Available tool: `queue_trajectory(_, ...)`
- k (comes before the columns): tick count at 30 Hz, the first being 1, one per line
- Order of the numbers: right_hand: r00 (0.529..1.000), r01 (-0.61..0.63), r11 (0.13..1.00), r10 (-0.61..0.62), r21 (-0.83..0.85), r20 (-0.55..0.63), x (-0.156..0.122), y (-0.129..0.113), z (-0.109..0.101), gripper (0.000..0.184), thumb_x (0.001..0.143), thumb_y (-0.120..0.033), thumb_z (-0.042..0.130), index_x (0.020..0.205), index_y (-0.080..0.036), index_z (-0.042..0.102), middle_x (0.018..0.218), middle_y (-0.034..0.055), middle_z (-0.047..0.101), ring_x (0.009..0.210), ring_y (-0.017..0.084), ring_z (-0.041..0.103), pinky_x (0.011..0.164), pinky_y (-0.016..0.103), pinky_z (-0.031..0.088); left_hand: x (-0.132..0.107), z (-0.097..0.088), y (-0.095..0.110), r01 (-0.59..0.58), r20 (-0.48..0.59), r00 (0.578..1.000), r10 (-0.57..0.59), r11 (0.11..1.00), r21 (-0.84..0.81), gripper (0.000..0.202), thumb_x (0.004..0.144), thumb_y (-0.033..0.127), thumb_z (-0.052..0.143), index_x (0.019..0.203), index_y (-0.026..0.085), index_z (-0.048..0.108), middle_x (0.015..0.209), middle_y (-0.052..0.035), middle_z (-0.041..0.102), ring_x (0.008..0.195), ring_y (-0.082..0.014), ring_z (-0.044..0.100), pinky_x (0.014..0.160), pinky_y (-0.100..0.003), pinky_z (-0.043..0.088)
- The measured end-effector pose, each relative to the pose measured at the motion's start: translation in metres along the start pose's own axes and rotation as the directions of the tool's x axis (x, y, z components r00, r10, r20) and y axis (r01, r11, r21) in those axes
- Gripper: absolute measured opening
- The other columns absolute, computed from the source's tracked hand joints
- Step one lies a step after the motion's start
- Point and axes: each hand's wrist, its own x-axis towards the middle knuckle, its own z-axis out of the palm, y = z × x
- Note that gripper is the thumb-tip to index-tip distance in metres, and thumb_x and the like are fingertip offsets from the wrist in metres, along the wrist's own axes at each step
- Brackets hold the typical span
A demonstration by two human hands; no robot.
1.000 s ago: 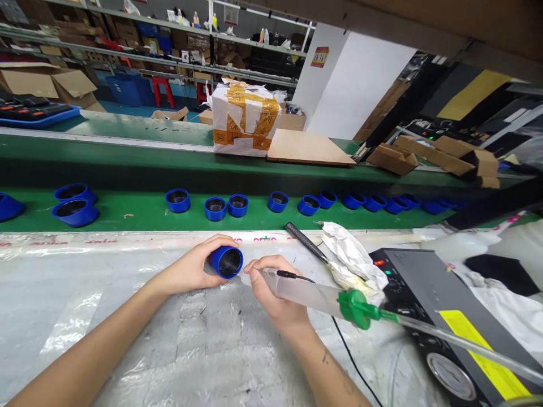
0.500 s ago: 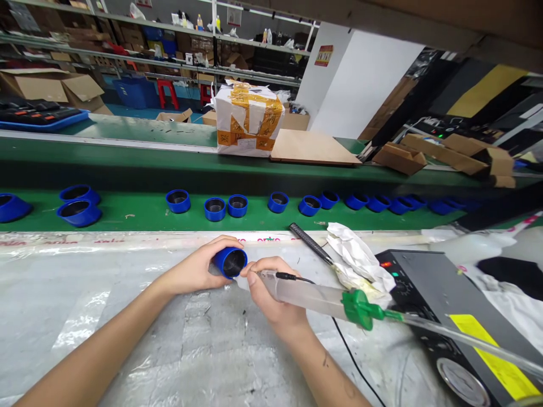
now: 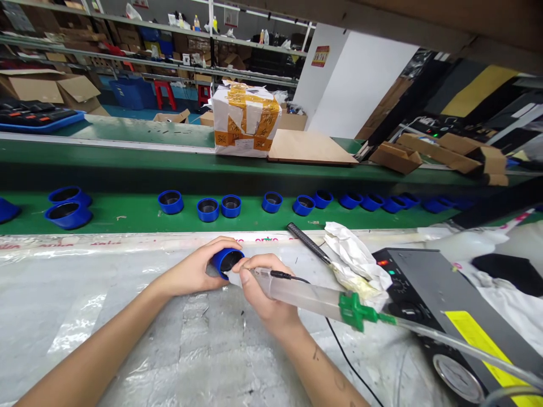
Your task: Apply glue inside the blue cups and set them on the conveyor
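Here's the left hand (image 3: 195,269), thumb below and fingers over the top, curled part-open around a blue cup (image 3: 218,263) above the plastic-covered bench (image 3: 139,333); whether the cup rests on that cover I can't tell. Across from it, the right hand (image 3: 271,297) has its thumb and forefinger pinched close on the front of a cloudy syringe (image 3: 311,297), the other fingers tucked underneath and mostly hidden.

The cup looks light and stiff, its smooth outer wall perhaps a little slippery; that wall is the place to hold, leaving the rim free. The syringe looks light too, firm in the barrel, best pinched near the nozzle, though the clear hose (image 3: 449,332) behind its green cap (image 3: 354,310) probably drags a bit.

And the line-up: the cup is tipped over, mouth facing right and towards the wearer, its axis running roughly left to right. The syringe's nozzle points left at the lower edge of that mouth, touching or just short, I can't say; its long axis slopes down rightward to the cap.
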Motion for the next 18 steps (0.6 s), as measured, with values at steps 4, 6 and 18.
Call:
queue_trajectory(4,1.000,0.002,0.998,0.000,0.058,-0.031,0.0011,-0.0032,0.0020,0.009,0.088,-0.017,0.070,0.091,-0.025,0.068,0.091,0.0027,0.082,0.082,0.019,0.079,0.080,0.030,0.061,-0.0010,0.0001,0.0007,0.002,0.009,1.000,-0.002,1.000,-0.003,0.060,0.077,0.008,0.070,0.132,0.027,0.057,0.141,-0.0076,0.055,0.135,-0.0291,0.054,0.114,-0.042,0.046)
queue_trajectory(6,0.999,0.003,0.996,0.000,0.089,-0.035,0.0023,-0.0042,0.0032,0.009,0.089,-0.017,0.071,0.092,-0.025,0.068,0.092,0.0033,0.081,0.085,0.019,0.079,0.082,0.031,0.061,-0.0018,0.0002,0.0003,0.000,0.013,1.000,0.000,1.000,-0.009,0.061,0.077,0.008,0.070,0.133,0.028,0.056,0.140,-0.0072,0.055,0.135,-0.0284,0.054,0.114,-0.042,0.047)
queue_trajectory(18,0.996,0.013,0.992,-0.002,0.125,-0.092,0.0054,0.0013,0.0043,0.008,0.088,-0.020,0.070,0.094,-0.025,0.066,0.094,0.0038,0.080,0.089,0.020,0.077,0.086,0.036,0.062,-0.0024,-0.0001,-0.0021,0.004,0.026,1.000,-0.004,1.000,0.018,0.066,0.077,0.005,0.066,0.137,0.029,0.054,0.147,-0.0067,0.054,0.139,-0.0289,0.052,0.118,-0.044,0.044)
